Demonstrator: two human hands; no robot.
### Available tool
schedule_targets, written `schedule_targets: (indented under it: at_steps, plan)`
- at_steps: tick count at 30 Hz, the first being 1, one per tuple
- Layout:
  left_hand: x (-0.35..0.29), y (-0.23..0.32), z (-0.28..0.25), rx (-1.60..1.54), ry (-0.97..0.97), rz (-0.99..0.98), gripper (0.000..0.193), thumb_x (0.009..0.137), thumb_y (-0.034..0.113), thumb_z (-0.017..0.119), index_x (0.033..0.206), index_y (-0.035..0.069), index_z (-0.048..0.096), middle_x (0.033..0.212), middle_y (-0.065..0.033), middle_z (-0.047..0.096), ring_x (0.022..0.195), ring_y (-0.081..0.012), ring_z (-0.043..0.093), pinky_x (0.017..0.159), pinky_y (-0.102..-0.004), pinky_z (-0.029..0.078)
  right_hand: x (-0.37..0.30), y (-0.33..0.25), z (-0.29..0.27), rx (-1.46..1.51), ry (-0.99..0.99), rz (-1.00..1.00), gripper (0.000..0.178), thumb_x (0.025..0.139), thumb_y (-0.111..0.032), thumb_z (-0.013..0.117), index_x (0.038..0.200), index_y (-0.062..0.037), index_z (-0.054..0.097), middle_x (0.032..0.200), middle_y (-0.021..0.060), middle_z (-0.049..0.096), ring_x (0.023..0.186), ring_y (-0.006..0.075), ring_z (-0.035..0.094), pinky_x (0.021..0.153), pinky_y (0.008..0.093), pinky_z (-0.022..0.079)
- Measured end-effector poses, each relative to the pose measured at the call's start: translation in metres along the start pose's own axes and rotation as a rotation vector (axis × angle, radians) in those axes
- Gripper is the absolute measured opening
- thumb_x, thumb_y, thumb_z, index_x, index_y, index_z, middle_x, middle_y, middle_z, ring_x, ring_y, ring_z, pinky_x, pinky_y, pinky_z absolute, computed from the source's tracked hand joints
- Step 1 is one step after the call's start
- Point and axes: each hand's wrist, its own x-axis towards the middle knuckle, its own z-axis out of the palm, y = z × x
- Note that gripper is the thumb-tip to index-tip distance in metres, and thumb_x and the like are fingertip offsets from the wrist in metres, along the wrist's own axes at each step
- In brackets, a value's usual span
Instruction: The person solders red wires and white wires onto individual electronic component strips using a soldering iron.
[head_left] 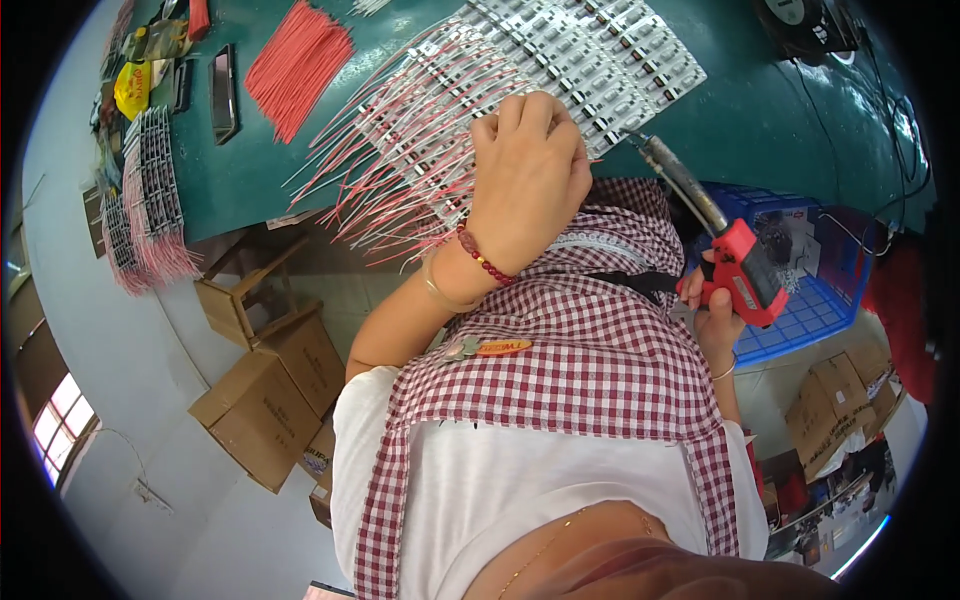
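1. Clearly the work is mid-run: the left hand [528, 180] rests knuckles-up, fingers curled, on a panel of LED strips [560, 70] at upper centre of the frame; whether it pinches a wire underneath I cannot tell.
2. The right hand [715, 310], at right of centre, is clamped round the red grip of a soldering gun [715, 235], whose metal barrel points up-left toward the panel's near edge — the tip sits just beside the left hand, not visibly touching a strip.
3. Done, as I judge it: many strips already carry red and white wires [400, 170], fanning out over the table edge toward lower left. A finished-looking stack [150, 200] with wires lies at far left.
4. Left: the strips toward upper right show no wires that I can make out, and a bundle of loose red wires [298, 65] waits at upper left, beside a dark phone [223, 92].
5. Edges: the green table [760, 120] ends just under the left hand; wires overhang it.
6. Room — bare green mat lies right of the panel; below the edge a blue crate [800, 310] crowds the gun, and cardboard boxes [265, 400] stand lower left.
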Motion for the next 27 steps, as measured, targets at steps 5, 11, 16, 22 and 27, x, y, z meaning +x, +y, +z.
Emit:
schedule_targets:
  at_steps: [5, 11, 16, 22, 27]
  plan:
    - [0.002, 0.002, 0.01, 0.101, 0.023, -0.039, 0.009, 0.072, 0.007, 0.068, 0.077, 0.007, 0.06, 0.099, -0.0041, 0.056, 0.094, -0.0253, 0.05, 0.08, -0.0401, 0.035, -0.01, 0.021, -0.011, -0.102, -0.025, 0.02, 0.061, 0.094, -0.042, 0.063, 0.132, 0.0032, 0.05, 0.079, 0.0054, 0.055, 0.064, 0.011, 0.046, 0.066, 0.0298, 0.043]
    - [0.002, 0.0, 0.01, 0.094, 0.054, -0.032, 0.01, 0.072, 0.008, 0.068, 0.078, 0.006, 0.06, 0.098, -0.005, 0.056, 0.094, -0.0259, 0.05, 0.08, -0.0399, 0.035, -0.011, 0.027, -0.011, -0.034, -0.046, -0.016, 0.053, 0.094, -0.037, 0.064, 0.127, 0.0028, 0.051, 0.081, 0.0064, 0.057, 0.065, 0.0104, 0.047, 0.066, 0.0285, 0.042]
    - [0.004, -0.001, 0.011, 0.086, 0.046, -0.028, 0.01, 0.072, 0.008, 0.067, 0.078, 0.006, 0.06, 0.098, -0.0052, 0.055, 0.094, -0.0261, 0.05, 0.08, -0.0399, 0.035, -0.005, 0.032, -0.009, -0.088, 0.03, -0.077, 0.032, 0.089, -0.027, 0.07, 0.103, 0.0021, 0.065, 0.078, 0.0066, 0.06, 0.067, 0.0145, 0.056, 0.058, 0.0283, 0.044]
    - [0.001, 0.0, 0.009, 0.089, 0.028, -0.034, 0.01, 0.072, 0.008, 0.067, 0.078, 0.006, 0.06, 0.098, -0.0054, 0.056, 0.094, -0.0261, 0.051, 0.079, -0.0399, 0.035, -0.013, 0.042, -0.02, -0.398, 0.044, -0.116, 0.034, 0.087, -0.033, 0.072, 0.089, 0.0005, 0.067, 0.078, 0.0068, 0.06, 0.066, 0.0168, 0.06, 0.058, 0.0296, 0.046]
    - [0.001, 0.001, 0.008, 0.088, 0.012, -0.041, 0.009, 0.073, 0.008, 0.067, 0.078, 0.006, 0.06, 0.099, -0.0055, 0.055, 0.094, -0.0262, 0.051, 0.079, -0.0402, 0.035, -0.019, 0.045, -0.023, -0.418, 0.088, -0.172, 0.036, 0.085, -0.032, 0.074, 0.093, 0.0021, 0.066, 0.078, 0.0068, 0.061, 0.066, 0.0172, 0.06, 0.059, 0.0303, 0.047]
